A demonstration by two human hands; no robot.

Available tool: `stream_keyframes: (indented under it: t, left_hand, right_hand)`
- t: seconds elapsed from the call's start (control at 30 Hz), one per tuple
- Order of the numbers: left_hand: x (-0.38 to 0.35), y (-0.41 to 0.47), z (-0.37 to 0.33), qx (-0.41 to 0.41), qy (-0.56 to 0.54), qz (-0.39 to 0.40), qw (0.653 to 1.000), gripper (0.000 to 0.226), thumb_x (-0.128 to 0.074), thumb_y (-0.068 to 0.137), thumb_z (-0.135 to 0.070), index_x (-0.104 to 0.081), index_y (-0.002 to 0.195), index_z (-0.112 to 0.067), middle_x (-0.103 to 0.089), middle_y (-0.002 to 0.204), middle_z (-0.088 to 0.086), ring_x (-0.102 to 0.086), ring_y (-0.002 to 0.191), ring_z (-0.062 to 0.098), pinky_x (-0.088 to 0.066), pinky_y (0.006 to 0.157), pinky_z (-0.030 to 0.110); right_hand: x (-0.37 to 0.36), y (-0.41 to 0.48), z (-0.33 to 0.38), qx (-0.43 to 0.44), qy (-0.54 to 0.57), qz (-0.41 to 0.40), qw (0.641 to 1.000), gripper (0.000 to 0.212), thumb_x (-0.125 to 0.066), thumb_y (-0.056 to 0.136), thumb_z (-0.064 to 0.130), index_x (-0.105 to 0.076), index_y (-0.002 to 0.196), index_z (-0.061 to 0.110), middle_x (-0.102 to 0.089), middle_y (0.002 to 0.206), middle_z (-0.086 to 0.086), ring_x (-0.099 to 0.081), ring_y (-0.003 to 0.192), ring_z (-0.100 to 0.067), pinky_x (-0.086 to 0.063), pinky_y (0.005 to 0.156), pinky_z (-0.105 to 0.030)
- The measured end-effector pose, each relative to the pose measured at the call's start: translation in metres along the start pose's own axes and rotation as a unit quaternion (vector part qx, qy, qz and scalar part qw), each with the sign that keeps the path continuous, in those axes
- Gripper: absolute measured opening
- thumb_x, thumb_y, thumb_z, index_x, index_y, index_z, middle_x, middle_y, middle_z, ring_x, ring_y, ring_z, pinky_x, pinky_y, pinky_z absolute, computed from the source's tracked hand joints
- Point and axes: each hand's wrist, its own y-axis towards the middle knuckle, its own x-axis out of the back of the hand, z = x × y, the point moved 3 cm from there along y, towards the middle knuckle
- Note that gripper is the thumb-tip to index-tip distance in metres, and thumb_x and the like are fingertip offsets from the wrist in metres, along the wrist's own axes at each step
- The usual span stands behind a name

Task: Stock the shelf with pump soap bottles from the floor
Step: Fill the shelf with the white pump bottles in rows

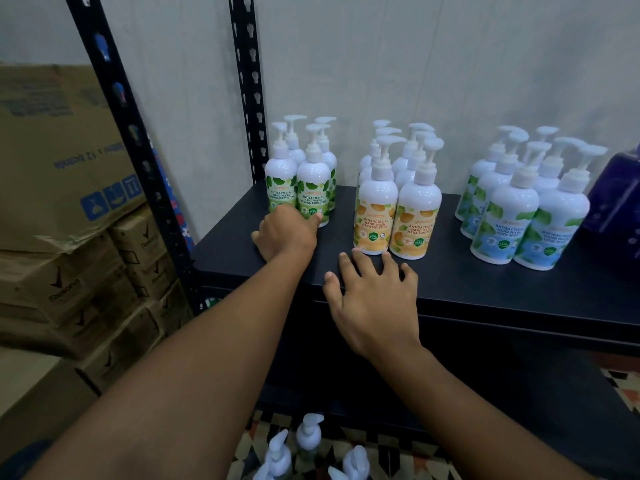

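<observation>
Hands up on the black shelf board [485, 292], unstocked soap down below its front edge.

Along the board's back half: green-label pump bottles [313, 178] at its left end, orange-label bottles [375, 209] mid-board, blue-label bottles [509, 220] toward its right. Under the board's front lip, on the patterned floor [620, 384]: floor pump bottles [310, 429], upright, long axis vertical, pump heads up, between the two forearms. Left hand [287, 233] deep on the board against the green-label pump bottles, thumb touching one, fingers hidden; cannot tell whether gripping or merely pushing. Right hand [375, 296] flat at the board's front edge, fingers spread, holding nothing, just short of the orange-label bottles. Likely calls for a straight-down reach, shorter from the right hand.
</observation>
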Motion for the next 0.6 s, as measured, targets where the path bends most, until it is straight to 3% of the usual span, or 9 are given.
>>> stream_keyframes:
  t: [0.43, 0.6]
  left_hand:
    - [0.007, -0.007, -0.001, -0.007, -0.019, 0.006, 1.0, 0.046, -0.073, 0.081, -0.059, -0.072, 0.099, -0.016, -0.073, 0.107, 0.003, -0.063, 0.111, 0.029, -0.031, 0.087, 0.039]
    - [0.031, -0.053, 0.008, -0.064, 0.016, 0.029, 0.997, 0.04, -0.066, 0.088, -0.05, -0.071, 0.111, -0.018, -0.071, 0.114, 0.004, -0.06, 0.116, 0.03, -0.039, 0.097, 0.04]
  right_hand:
    - [0.006, -0.001, -0.001, 0.006, 0.003, 0.053, 0.999, 0.074, -0.005, 0.097, 0.057, -0.041, 0.154, 0.027, -0.039, 0.16, 0.004, -0.029, 0.147, -0.038, -0.021, 0.115, -0.058]
    - [0.013, -0.004, -0.007, 0.026, 0.041, 0.091, 0.995, 0.066, -0.017, 0.103, 0.061, -0.037, 0.156, 0.027, -0.031, 0.164, 0.001, -0.02, 0.152, -0.034, -0.014, 0.12, -0.056]
